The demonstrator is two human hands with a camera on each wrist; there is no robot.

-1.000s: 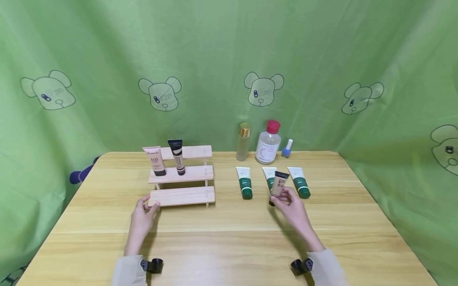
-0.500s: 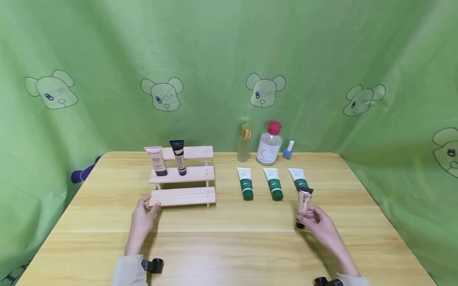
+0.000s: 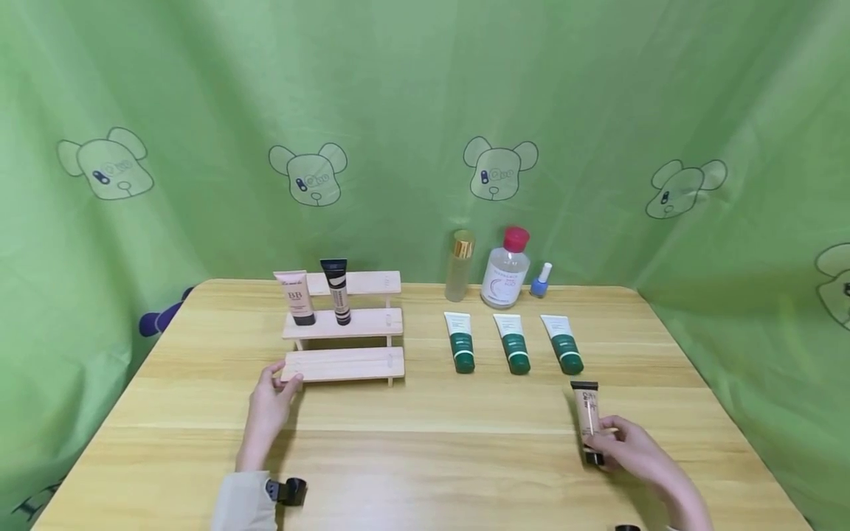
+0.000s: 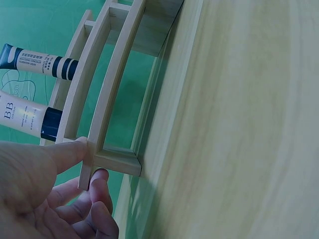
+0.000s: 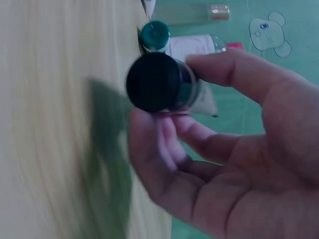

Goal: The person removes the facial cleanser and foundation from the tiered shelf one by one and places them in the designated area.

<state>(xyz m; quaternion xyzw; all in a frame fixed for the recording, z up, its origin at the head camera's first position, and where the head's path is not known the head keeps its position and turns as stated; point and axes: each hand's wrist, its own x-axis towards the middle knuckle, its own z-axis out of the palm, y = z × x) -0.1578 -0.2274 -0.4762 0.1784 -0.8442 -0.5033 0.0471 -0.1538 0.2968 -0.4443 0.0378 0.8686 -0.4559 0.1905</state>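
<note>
1. Right hand (image 3: pixel 634 448): thumb and fingers pinching beige tube (image 3: pixel 587 413) near its black cap. Not spread.
2. Beige tube is over the right part of the table (image 3: pixel 425 472), between green tubes and front edge; tilted, cap end toward front edge, flat crimped end toward back. Can't tell if it touches the tabletop.
3. Left hand (image 3: pixel 271 405): thumb over, fingers under left end of the lowest step of the wooden rack (image 3: pixel 352 363), gripping it.
4. Rack: three steps, near table's back left corner.
5. Middle step, left half: pink BB tube (image 3: pixel 299 297) at left end, black striped tube (image 3: pixel 340 297) just beside, both cap-down.
6. Right of rack, spaced row, lying flat, green caps toward front edge: three green-and-white tubes (image 3: pixel 512 344).
7. Along back edge, left to right: gold-collared bottle (image 3: pixel 458 273), pink-capped bottle (image 3: pixel 502 279), blue nail polish (image 3: pixel 539 285), all upright.
</note>
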